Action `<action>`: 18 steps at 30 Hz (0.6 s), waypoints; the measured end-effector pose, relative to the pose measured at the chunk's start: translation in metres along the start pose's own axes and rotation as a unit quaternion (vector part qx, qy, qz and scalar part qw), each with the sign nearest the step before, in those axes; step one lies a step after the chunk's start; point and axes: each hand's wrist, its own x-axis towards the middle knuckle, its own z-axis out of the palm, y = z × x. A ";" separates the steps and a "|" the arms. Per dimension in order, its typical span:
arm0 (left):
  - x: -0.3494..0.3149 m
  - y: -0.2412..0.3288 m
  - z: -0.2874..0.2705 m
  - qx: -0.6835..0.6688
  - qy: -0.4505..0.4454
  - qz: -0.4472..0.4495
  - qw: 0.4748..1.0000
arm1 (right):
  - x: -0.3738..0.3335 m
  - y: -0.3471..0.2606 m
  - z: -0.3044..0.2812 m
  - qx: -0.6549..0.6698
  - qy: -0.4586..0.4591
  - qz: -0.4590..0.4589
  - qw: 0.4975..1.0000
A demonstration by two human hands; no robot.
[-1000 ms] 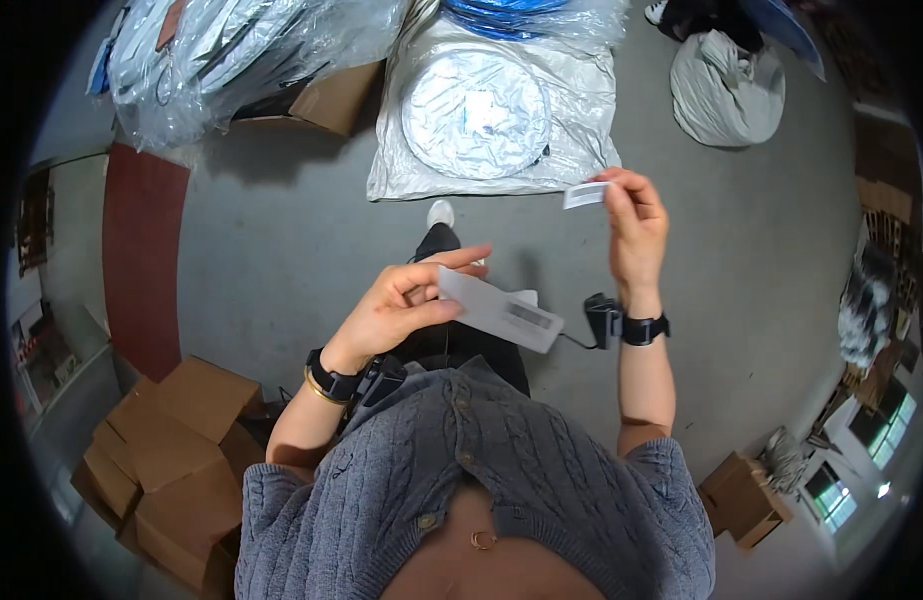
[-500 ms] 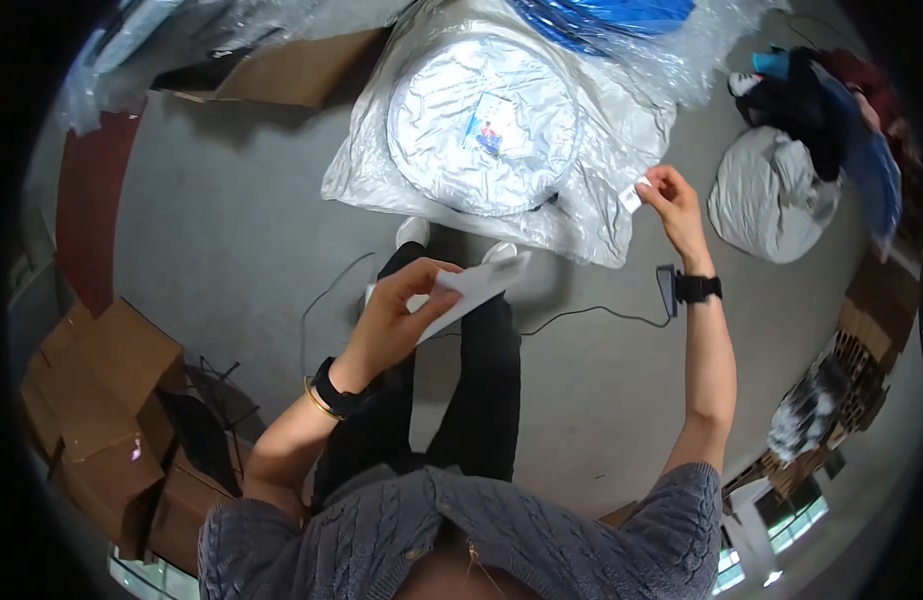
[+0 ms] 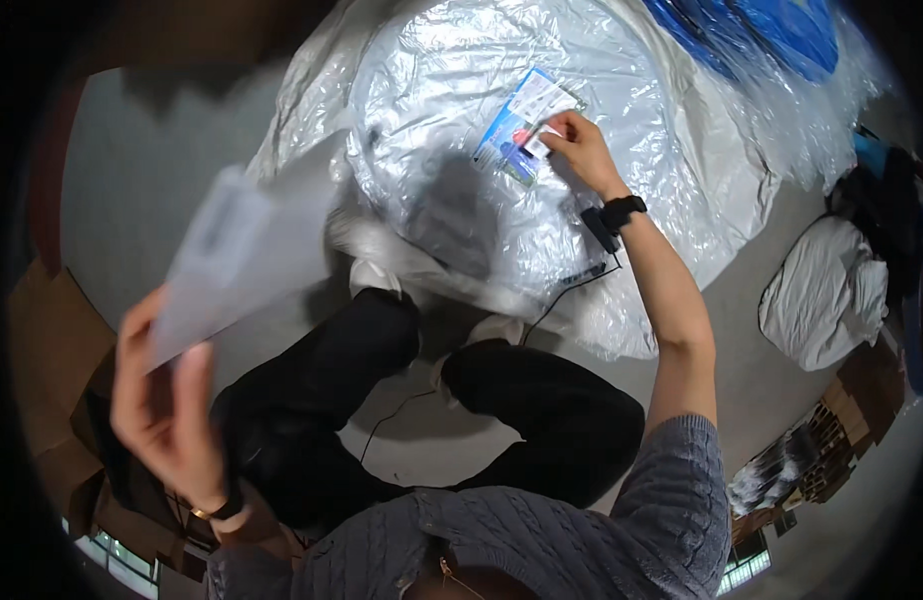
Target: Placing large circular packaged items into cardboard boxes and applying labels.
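Closest to the camera, at the lower left of the frame, your left hand [image 3: 177, 400] is closed on the near corner of a white sheet [image 3: 217, 285], thumb against fingers; the sheet is blurred, with its long axis slanting from your fingers toward the upper right and its far end raised clear of the floor. Beyond your black trousers [image 3: 317, 380], right of centre in the upper part of the frame, your right hand [image 3: 587, 155] pinches a small white label [image 3: 539, 147] between thumb and fingertips, over a coloured card [image 3: 517, 110] on the round silvery bundle [image 3: 542, 225]. As far as it shows, the label is at the card but not let go; whether any of it is stuck down you cannot tell from here, and the sheet is yet to be put down. The label points leftward from your fingertips, too covered to give its long axis; the card's runs lower left to upper right. Farther off, a blue bundle [image 3: 782, 35] sits at the upper right.
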 end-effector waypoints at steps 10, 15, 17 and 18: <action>-0.014 -0.020 -0.016 -0.075 -0.084 0.096 0.989 | 0.037 0.027 0.048 -0.036 -0.049 -0.007 0.998; -0.025 -0.026 -0.015 -0.053 0.044 0.084 0.994 | 0.037 0.023 0.056 -0.175 -0.006 -0.078 0.982; -0.029 -0.024 -0.019 -0.054 0.067 0.089 0.992 | 0.038 0.020 0.057 -0.184 0.007 -0.090 0.979; -0.030 -0.027 -0.017 -0.050 0.077 0.085 0.992 | 0.036 0.021 0.055 -0.198 0.017 -0.093 0.976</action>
